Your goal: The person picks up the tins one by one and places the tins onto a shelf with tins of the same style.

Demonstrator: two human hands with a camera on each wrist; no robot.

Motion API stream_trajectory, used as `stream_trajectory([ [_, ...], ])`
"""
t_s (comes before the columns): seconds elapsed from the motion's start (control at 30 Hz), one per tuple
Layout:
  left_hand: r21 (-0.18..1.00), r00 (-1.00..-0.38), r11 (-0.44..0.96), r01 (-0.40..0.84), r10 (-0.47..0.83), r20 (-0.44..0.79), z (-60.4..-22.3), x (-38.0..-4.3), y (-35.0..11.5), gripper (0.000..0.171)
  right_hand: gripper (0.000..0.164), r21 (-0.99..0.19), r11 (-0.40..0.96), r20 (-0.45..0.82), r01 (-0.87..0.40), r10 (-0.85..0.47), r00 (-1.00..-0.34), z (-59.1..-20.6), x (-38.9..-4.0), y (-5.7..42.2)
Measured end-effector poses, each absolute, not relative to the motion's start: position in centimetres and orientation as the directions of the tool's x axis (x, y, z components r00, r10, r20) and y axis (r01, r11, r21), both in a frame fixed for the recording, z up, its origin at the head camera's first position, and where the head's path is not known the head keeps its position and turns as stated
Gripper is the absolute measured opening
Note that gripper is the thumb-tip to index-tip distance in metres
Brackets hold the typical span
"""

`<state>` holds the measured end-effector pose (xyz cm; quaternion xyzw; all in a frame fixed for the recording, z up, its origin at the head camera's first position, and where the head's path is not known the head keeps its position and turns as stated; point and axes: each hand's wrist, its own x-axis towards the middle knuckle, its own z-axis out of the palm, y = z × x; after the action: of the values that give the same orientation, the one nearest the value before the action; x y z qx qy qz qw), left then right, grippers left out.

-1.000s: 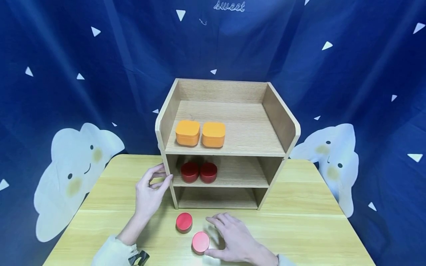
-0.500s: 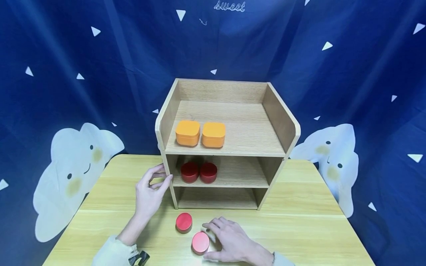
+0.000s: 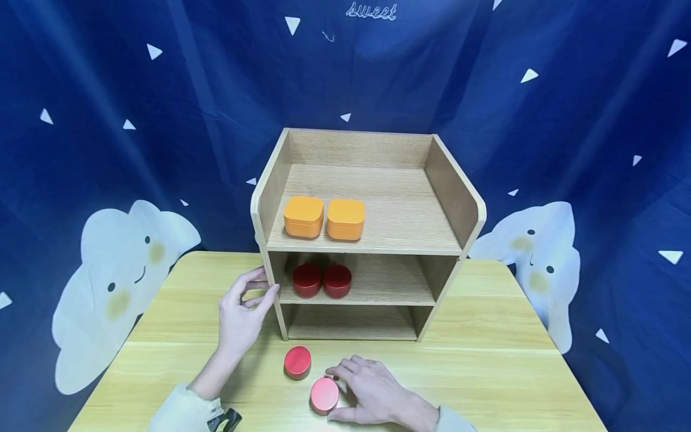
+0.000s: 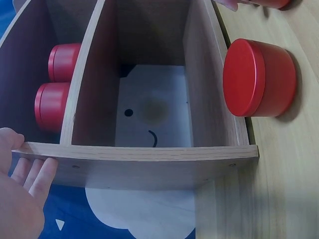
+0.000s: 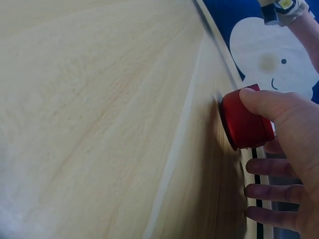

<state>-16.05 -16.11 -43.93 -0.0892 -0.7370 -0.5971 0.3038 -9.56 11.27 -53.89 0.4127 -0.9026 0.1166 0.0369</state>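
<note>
One red tin (image 3: 324,395) is standing on the table (image 3: 502,372), lying between the thumb and index finger of the right hand (image 3: 375,393) — that hand is pinching it by its sides, the other fingers extending apart from it. The second tin (image 3: 297,362) is standing nearby, touching neither hand, just in front of the shelf (image 3: 372,186). The left hand (image 3: 240,315) is gripping the shelf's left side — thumb at the front edge, fingers against the outer face.

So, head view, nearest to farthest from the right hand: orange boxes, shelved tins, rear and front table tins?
1. Front table tin: at the right hand.
2. Rear table tin: farther left.
3. Shelved tins: middle tier.
4. Orange boxes: top tier.
</note>
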Motion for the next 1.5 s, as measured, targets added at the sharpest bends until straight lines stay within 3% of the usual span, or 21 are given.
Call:
stream_trajectory([
  [0.67, 0.833, -0.807, 0.266, 0.485, -0.232, 0.543, -44.1, -16.0, -16.1, 0.037, 0.042, -0.198, 0.594, 0.235, -0.779, -0.743, -0.627, -54.2, -9.5, 11.2],
  [1.0, 0.822, -0.796, 0.273, 0.499, -0.232, 0.56, -44.1, -16.1, -16.2, 0.037, 0.049, -0.177, 0.585, 0.37, -0.791, -0.705, -0.604, -53.7, -9.1, 11.9],
  [1.5, 0.822, -0.795, 0.267, 0.504, -0.229, 0.562, -43.9, -16.0, -16.2, 0.037, 0.054, -0.215, 0.641, 0.551, -0.737, -0.543, -0.634, -52.1, -8.4, 12.3],
])
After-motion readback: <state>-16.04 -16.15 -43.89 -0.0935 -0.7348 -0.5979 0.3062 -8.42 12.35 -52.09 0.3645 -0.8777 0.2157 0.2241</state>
